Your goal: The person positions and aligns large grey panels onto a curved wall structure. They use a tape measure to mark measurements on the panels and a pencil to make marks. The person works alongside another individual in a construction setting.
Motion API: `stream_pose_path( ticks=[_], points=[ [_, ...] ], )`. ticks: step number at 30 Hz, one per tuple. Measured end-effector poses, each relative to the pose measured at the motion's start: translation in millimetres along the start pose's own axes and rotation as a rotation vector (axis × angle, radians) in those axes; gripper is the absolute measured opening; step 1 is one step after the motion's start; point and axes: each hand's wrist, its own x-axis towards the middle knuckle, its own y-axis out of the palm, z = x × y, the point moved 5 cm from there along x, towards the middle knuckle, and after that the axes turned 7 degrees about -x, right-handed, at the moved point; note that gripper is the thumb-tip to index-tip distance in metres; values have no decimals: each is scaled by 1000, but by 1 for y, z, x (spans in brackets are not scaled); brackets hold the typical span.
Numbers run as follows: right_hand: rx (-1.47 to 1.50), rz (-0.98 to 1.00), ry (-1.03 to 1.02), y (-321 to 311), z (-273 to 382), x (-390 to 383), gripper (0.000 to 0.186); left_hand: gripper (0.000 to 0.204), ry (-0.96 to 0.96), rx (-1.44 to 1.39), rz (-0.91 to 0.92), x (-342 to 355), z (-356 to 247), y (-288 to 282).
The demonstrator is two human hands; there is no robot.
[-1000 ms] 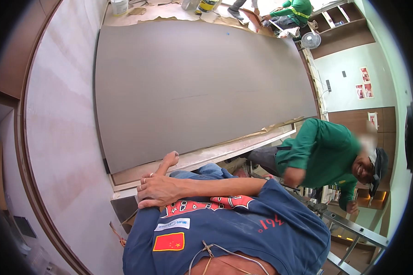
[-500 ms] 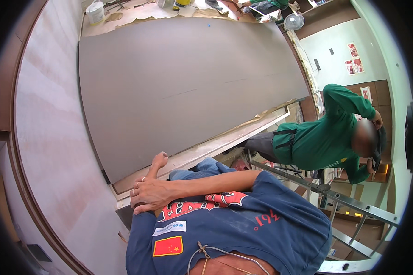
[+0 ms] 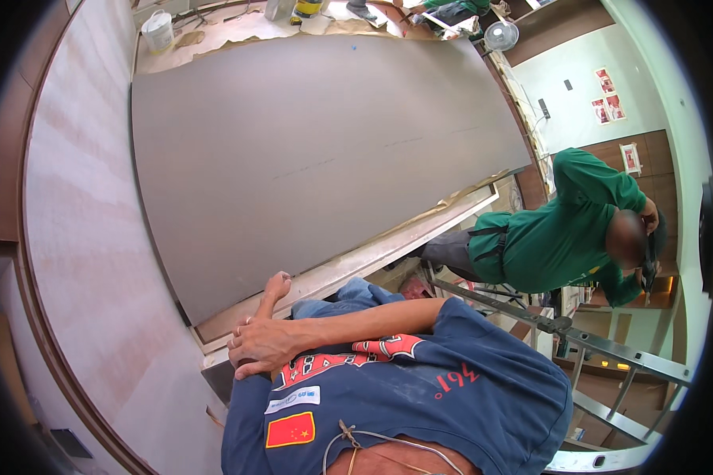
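Right hand: my right hand (image 3: 268,342), ringed, lies across my left arm (image 3: 266,307) at lower left of centre; its fingertips are partly hidden, so I cannot tell how tightly they close.
Left hand: my left hand (image 3: 277,285) reaches past it, fingers loosely curled; I cannot tell whether they hold anything, or touch the panel edge just beside them.
Grey panel: the large grey panel (image 3: 317,142) lies flat across the upper centre, faint broken dark line on its face.
Table: the pale table (image 3: 388,248) edge shows below the panel, with brown paper (image 3: 445,204) poking out between.
Co-worker: a person in green (image 3: 531,241), right of frame, both hands raised to a dark cap.
Ladder: metal ladder (image 3: 640,362), lower right.
Bucket: white bucket (image 3: 158,33), upper left.
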Motion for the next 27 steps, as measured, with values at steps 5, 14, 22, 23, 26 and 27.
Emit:
stream_pose_path(
  ticks=[5,14,22,23,26,27],
  points=[
    [11,19,-5,-8,4,-8,45,31,-16,18,0,0,0,10],
    [55,-56,-37,-30,2,-52,44,32,32,36,21,5,-50,32],
    [-309,-59,215,-34,-64,-149,40,34,8,-78,-69,-5,-77,51],
    [-337,-25,235,-35,-71,-157,40,34,68,-34,-93,-11,-74,44],
    [-270,115,399,-60,-93,-207,40,32,257,124,-55,-16,-62,54],
    [-256,217,481,-70,-99,-219,41,32,221,109,-83,-27,-51,52]
  ],
)
